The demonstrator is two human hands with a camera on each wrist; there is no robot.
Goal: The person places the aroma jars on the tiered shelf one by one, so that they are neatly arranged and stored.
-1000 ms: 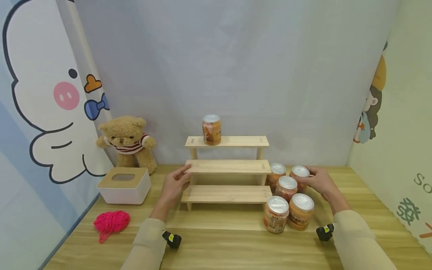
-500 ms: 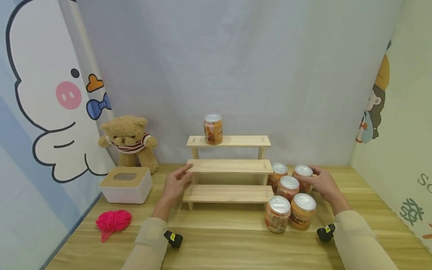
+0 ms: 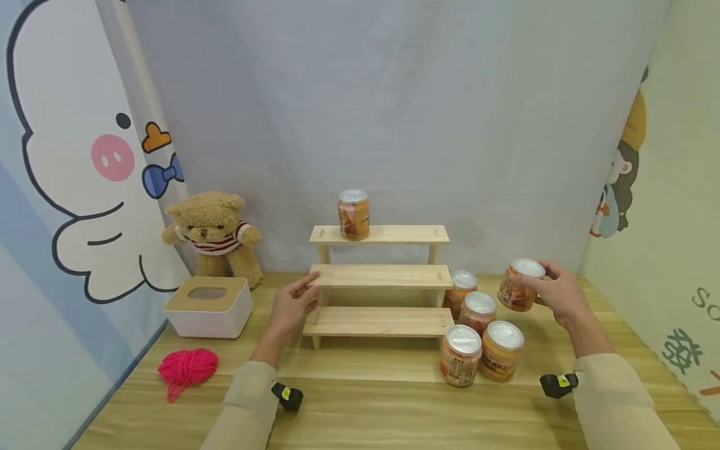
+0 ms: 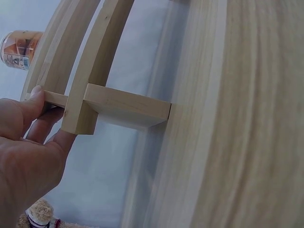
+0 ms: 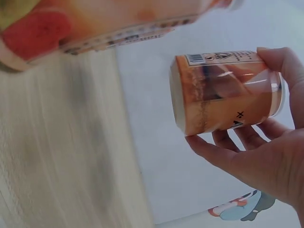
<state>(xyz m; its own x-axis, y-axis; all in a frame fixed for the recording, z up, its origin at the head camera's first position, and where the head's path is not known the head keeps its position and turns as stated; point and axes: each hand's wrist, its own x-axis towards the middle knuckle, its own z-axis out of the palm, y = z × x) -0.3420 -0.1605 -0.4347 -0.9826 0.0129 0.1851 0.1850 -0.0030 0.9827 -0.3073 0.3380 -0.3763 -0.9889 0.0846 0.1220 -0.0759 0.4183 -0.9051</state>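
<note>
My right hand [image 3: 564, 296] grips an orange-labelled can [image 3: 514, 290] with a silvery lid, tilted and raised off the table in the head view. In the right wrist view, the thumb lies along one side of this can [image 5: 228, 92] and the fingers along the other. At the left end of a three-step wooden display stand [image 3: 382, 275], my left hand [image 3: 290, 307] pinches the middle step. The left wrist view has the thumb on the stand's board [image 4: 54, 97] and fingers underneath. A similar can [image 3: 354, 215] stands on the top step, left of its middle.
Several more cans [image 3: 478, 312] stand close together at the stand's right side. On the left are a teddy bear [image 3: 210, 237], a tissue box [image 3: 209, 308] and a bundle of pink yarn [image 3: 188, 367]. A grey curtain [image 3: 422, 112] hangs behind the table.
My right hand has lifted the back-right can off the table and moved it right, tilting it. The left hand keeps its hold on the stand.
</note>
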